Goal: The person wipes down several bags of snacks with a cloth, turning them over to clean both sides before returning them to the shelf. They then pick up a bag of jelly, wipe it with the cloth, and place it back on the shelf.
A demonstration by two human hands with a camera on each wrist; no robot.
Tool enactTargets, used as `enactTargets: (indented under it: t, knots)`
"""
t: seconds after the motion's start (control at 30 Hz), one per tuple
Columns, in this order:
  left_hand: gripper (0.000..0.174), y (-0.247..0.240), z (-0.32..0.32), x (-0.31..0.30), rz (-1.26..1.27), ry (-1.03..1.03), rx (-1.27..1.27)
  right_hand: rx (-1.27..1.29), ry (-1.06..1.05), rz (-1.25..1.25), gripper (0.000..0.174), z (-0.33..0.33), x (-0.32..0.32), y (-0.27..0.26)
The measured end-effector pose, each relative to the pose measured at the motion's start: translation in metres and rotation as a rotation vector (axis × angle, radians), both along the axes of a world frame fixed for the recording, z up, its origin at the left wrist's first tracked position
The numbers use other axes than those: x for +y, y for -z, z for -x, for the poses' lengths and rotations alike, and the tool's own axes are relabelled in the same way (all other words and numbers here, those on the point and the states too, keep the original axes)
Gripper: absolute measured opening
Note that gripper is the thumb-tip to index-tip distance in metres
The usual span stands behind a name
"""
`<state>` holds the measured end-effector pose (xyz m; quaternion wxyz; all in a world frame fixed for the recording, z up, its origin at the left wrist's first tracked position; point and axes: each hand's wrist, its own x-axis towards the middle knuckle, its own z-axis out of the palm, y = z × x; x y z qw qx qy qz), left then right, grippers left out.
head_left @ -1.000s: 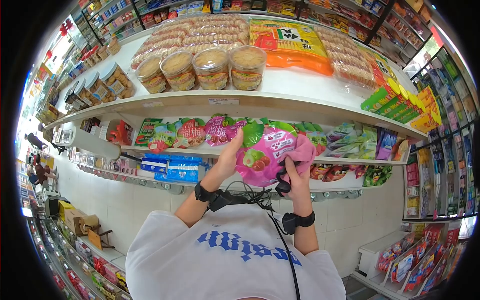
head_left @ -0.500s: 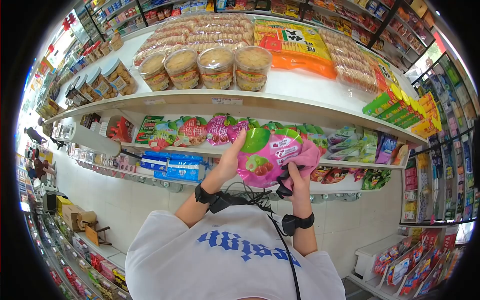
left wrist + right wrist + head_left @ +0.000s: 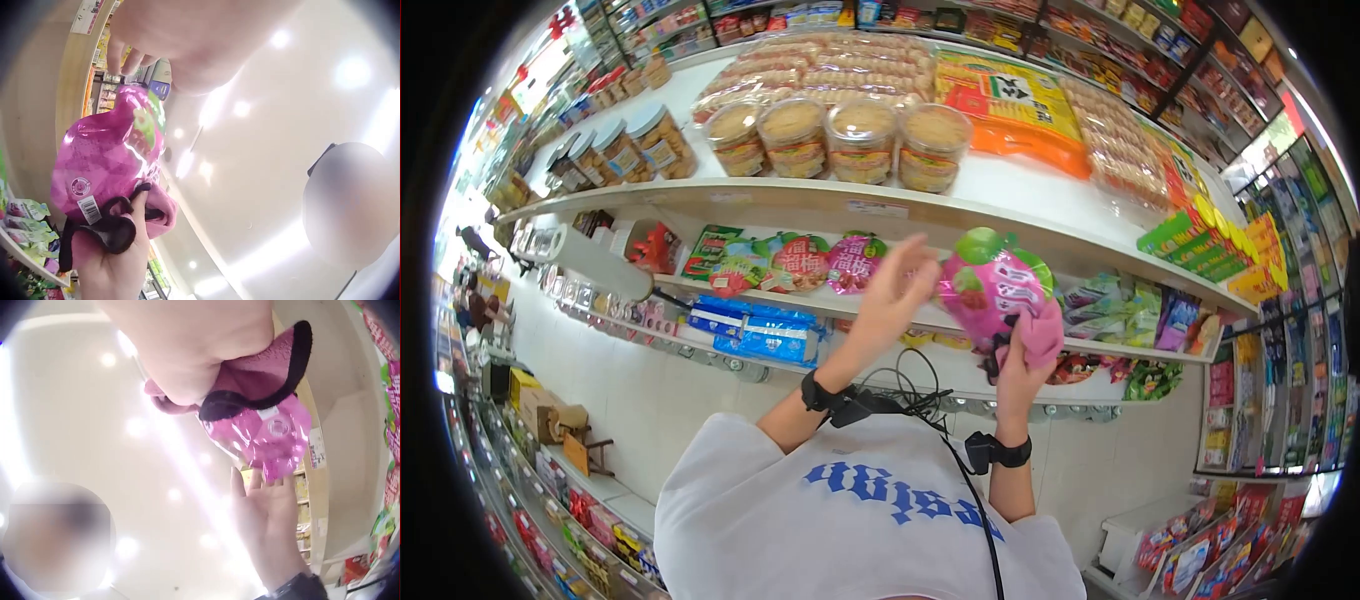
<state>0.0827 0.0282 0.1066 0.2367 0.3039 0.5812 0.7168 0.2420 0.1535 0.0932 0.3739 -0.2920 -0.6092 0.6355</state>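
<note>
Right hand (image 3: 1022, 378) clamped on the cloth (image 3: 1045, 335) and, through it, the pink bag (image 3: 998, 290), up on the shelf's (image 3: 800, 199) near side — left hand (image 3: 894, 292) loose-fingered, just left. Wiping, it seems — next calls for that left hand steadying the bag.

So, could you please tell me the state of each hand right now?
Left hand: open, holding nothing, near the pink bag.
Right hand: closed, holding the pink bag and a dark-edged pink cloth.
</note>
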Motion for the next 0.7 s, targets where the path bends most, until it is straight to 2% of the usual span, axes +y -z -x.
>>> enactTargets:
  t: [0.07,0.1,0.13,0.2,0.23,0.27,0.33,0.47,0.5,0.53,0.6,0.63,0.7]
  knots:
    - [0.063,-0.001,-0.013,0.0,-0.049,0.181,-0.081,0.008,-0.07,-0.181,0.053,0.006,0.002,0.017]
    - [0.074,-0.002,-0.016,0.0,-0.064,0.293,-0.093,-0.036,-0.183,-0.37,0.056,0.009,-0.001,0.017]
    - [0.075,-0.003,-0.019,0.0,-0.034,0.231,-0.202,-0.054,-0.285,-0.559,0.059,0.014,-0.008,0.004]
    - [0.077,-0.005,-0.023,0.004,0.022,0.131,-0.419,-0.015,-0.404,-0.689,0.06,0.024,-0.032,-0.025]
    - [0.085,0.003,-0.02,0.004,0.0,0.069,-0.465,-0.037,-0.432,-0.729,0.06,0.026,-0.031,-0.021]
    - [0.086,0.005,-0.018,0.001,0.017,0.081,-0.477,-0.06,-0.454,-0.768,0.06,0.027,-0.028,-0.011]
    - [0.088,0.012,-0.017,-0.004,0.055,0.113,-0.502,-0.135,-0.468,-0.667,0.058,0.029,-0.022,0.013]
    - [0.075,0.045,-0.018,-0.01,0.14,-0.171,-0.4,-0.204,-0.44,-0.151,0.044,0.038,-0.014,0.03]
    - [0.062,0.021,-0.021,-0.012,0.027,-0.214,-0.596,-0.197,-0.469,-0.007,0.042,0.039,-0.011,0.015]
    - [0.059,0.006,-0.019,-0.017,-0.021,-0.175,-0.638,-0.189,-0.497,0.138,0.041,0.04,-0.01,0.007]
    - [0.054,-0.008,-0.011,-0.028,-0.116,-0.099,-0.726,0.011,-0.466,0.277,0.035,0.037,-0.016,0.016]
    - [0.047,-0.001,-0.01,-0.028,-0.098,-0.156,-0.684,0.098,-0.443,0.32,0.034,0.037,-0.023,0.016]
    - [0.044,-0.001,-0.008,-0.031,-0.045,-0.157,-0.56,0.227,-0.344,0.371,0.031,0.043,-0.037,0.011]
